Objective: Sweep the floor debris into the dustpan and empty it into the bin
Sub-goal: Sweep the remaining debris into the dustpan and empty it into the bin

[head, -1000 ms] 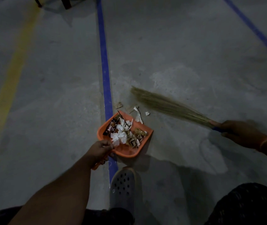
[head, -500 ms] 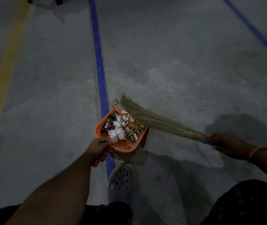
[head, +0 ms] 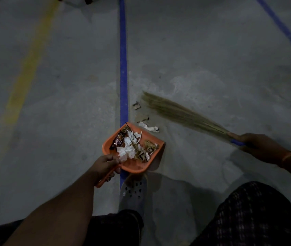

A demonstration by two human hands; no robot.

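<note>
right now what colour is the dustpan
Orange, seen in the head view: the dustpan is held by the left hand.

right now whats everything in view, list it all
dustpan: one, orange, on the floor beside the blue line, open edge facing away
debris in dustpan: a pile, white paper, brown scraps, a dark wrapper
loose debris: a few scraps, white and brown, on the floor just beyond the dustpan's open edge
broom: one, straw bristles with blue handle, right of the dustpan
floor lines: two blue, one yellow, on grey concrete
shoe: one, grey with holes, behind the dustpan
left hand: grips the dustpan handle
right hand: grips the broom handle, orange band at the wrist
</note>
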